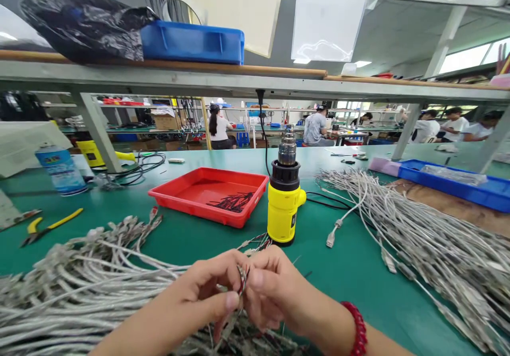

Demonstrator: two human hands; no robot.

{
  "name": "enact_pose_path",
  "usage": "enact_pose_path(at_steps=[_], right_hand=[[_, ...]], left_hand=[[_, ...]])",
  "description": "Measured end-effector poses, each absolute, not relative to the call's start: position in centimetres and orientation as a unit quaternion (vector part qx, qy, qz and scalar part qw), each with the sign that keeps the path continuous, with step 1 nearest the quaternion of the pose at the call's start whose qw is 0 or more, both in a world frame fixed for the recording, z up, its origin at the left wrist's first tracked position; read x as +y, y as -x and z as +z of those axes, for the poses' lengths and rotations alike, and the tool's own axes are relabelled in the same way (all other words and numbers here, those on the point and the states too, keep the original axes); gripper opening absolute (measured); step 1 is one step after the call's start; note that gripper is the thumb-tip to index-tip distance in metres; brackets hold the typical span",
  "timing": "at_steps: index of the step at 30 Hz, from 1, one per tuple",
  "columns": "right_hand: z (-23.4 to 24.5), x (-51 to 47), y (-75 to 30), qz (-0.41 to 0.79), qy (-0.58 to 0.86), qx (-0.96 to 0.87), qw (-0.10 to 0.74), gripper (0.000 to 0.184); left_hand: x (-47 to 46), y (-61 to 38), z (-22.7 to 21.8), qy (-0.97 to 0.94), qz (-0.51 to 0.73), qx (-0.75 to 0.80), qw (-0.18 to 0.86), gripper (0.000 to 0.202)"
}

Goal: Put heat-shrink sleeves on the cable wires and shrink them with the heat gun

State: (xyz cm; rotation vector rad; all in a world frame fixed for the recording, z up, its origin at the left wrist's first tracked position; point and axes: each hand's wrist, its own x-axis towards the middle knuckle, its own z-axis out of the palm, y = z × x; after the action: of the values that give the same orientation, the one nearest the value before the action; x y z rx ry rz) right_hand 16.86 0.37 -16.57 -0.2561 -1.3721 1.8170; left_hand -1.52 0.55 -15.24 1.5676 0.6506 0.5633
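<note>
My left hand (pixel 209 287) and my right hand (pixel 274 287) meet at the bottom centre, fingers pinched together. Thin red, black and pale wires (pixel 242 280) of a cable show between the fingertips of both hands; their exact ends are hidden. A bundle of grey cables (pixel 99 287) spreads under and left of my left hand. Just beyond my hands a yellow heat gun (pixel 282 212) stands upright, nozzle up. Behind and to its left lies a red tray (pixel 183 207) with thin black pieces (pixel 235 202) in its right part.
A second pile of grey cables (pixel 414 223) covers the right side, by a blue tray (pixel 490 191). At left are yellow-handled pliers (pixel 51 227), a spray can (pixel 61 170) and another yellow heat gun (pixel 91 151). A shelf (pixel 279 84) crosses above. Several people sit farther back.
</note>
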Motion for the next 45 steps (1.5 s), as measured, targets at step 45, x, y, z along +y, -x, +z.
enact_pose_path(at_steps=[45], right_hand=[[-17.6, 0.2, -16.4, 0.632, 0.264, -0.585, 0.433, 0.054]], left_hand=[[0.1, 0.4, -14.8, -0.67, 0.331, 0.306, 0.589, 0.036]])
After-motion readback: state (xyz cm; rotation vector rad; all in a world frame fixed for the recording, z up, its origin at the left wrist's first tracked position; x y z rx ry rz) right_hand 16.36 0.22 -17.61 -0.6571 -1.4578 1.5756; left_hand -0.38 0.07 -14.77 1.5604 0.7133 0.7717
